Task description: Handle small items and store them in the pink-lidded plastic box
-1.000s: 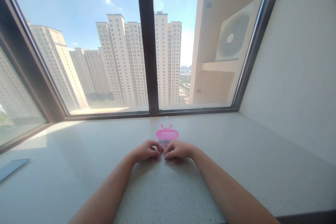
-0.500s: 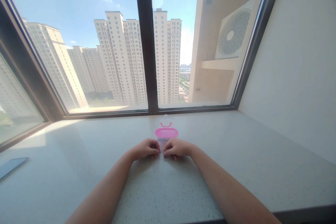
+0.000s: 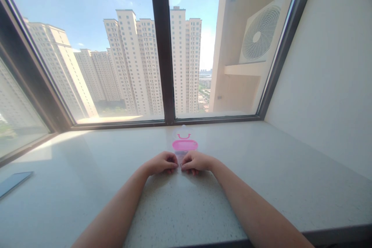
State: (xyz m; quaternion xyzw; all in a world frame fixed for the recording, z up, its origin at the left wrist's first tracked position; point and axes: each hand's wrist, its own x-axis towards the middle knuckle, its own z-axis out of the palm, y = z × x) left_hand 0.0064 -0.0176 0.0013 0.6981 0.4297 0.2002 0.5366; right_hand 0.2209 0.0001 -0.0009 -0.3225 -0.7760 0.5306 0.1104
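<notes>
My left hand point(image 3: 161, 162) and my right hand point(image 3: 195, 162) rest side by side on a pale speckled stone sill point(image 3: 186, 201), fingertips almost meeting. Both have the fingers curled into a pinch around something very small between them, too tiny to name. Just behind the hands stands a small clear container with a pink rim point(image 3: 185, 145) and a pink handle, partly hidden by my fingers.
A large window with a dark frame point(image 3: 162, 66) runs along the back of the sill. A white wall point(image 3: 334, 85) bounds the right side. A flat blue-grey object point(image 3: 14, 183) lies at the far left. The sill's front edge runs along the bottom right.
The view has tilted slightly, so the hands and container sit a little higher in the picture. The hands keep the same pinched pose.
</notes>
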